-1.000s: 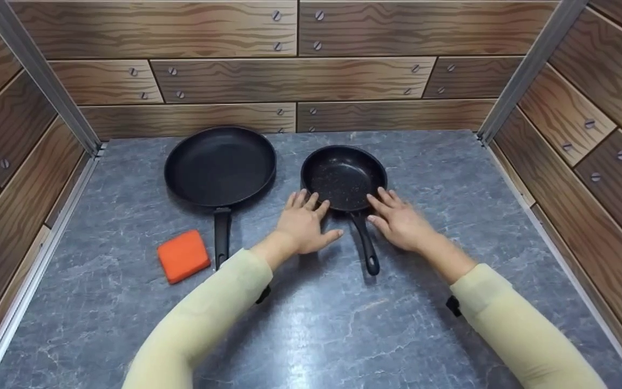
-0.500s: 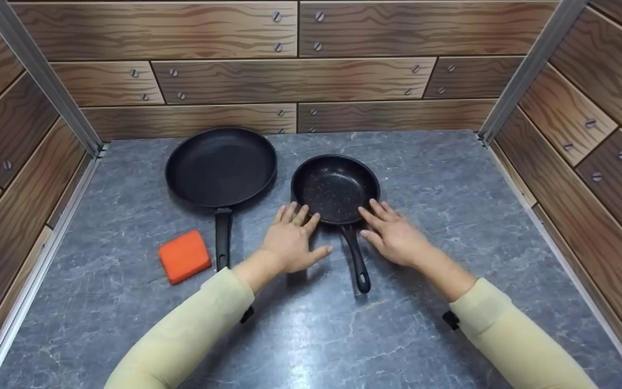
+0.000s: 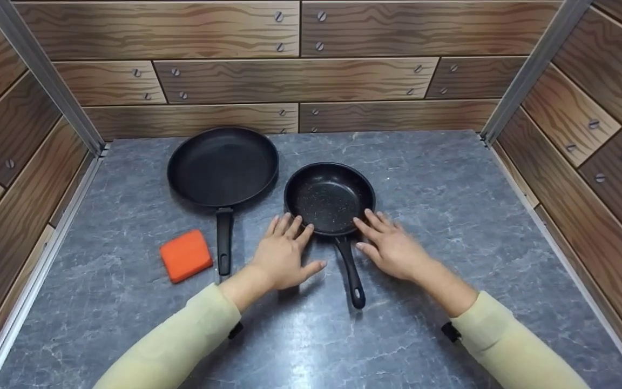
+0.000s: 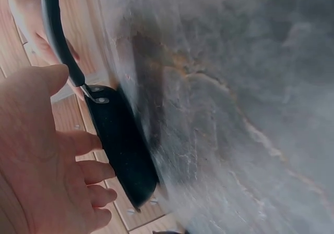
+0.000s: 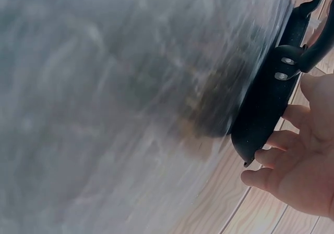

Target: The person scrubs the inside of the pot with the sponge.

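Observation:
A small black frying pan (image 3: 328, 197) with a speckled inside sits on the grey marbled table, its handle (image 3: 350, 273) pointing toward me. My left hand (image 3: 281, 255) is at its near left rim, fingers spread and fairly straight. At the near right rim is my right hand (image 3: 394, 246), also with fingers extended. In the left wrist view, fingertips overlap the side of the pan (image 4: 122, 145), below the riveted handle. The right wrist view has the fingertips along the rim of the pan (image 5: 266, 106). Neither hand is wrapped around the handle.
A larger black frying pan (image 3: 223, 166) stands at the back left, its handle toward me. Left of that handle lies an orange, sponge-like block (image 3: 186, 255). Wood-patterned walls (image 3: 289, 81) with metal corner posts enclose the table's back and sides.
The small frying pan has slid toward me and somewhat left, with both hands moving back along with it. The large pan and the orange block stay in place.

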`<state>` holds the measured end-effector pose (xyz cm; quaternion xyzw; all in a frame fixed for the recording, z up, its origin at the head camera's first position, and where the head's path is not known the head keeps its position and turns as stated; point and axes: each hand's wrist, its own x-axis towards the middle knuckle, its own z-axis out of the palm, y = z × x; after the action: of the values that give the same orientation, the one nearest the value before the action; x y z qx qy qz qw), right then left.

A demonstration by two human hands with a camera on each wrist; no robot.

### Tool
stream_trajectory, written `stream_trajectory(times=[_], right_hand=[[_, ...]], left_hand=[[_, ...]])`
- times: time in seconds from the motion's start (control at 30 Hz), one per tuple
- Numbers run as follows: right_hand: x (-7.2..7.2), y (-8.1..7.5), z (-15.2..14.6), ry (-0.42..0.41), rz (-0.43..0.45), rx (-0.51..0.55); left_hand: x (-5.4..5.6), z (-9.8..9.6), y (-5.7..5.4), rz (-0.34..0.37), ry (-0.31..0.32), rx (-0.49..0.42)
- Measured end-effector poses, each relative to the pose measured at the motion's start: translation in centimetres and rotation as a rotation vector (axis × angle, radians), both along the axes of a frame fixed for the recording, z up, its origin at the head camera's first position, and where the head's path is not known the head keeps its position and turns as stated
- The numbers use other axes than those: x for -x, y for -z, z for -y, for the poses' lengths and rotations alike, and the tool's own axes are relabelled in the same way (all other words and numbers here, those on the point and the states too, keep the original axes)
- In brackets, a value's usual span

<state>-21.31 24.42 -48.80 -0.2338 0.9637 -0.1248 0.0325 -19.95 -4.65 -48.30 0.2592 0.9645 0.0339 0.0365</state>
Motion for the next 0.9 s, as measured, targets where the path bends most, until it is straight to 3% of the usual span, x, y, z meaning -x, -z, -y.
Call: stream_trajectory(times=[0.53, 0.9], right_hand=[[-2.3, 0.1, 0.9, -0.023, 0.017, 0.020], [-2.7, 0.0, 1.3, 0.010, 0.019, 0.116]], left_hand=[[-2.6, 1.7, 0.0, -0.032, 0.014, -0.032], [-2.7, 1.9, 0.0, -0.032, 0.006, -0.029]])
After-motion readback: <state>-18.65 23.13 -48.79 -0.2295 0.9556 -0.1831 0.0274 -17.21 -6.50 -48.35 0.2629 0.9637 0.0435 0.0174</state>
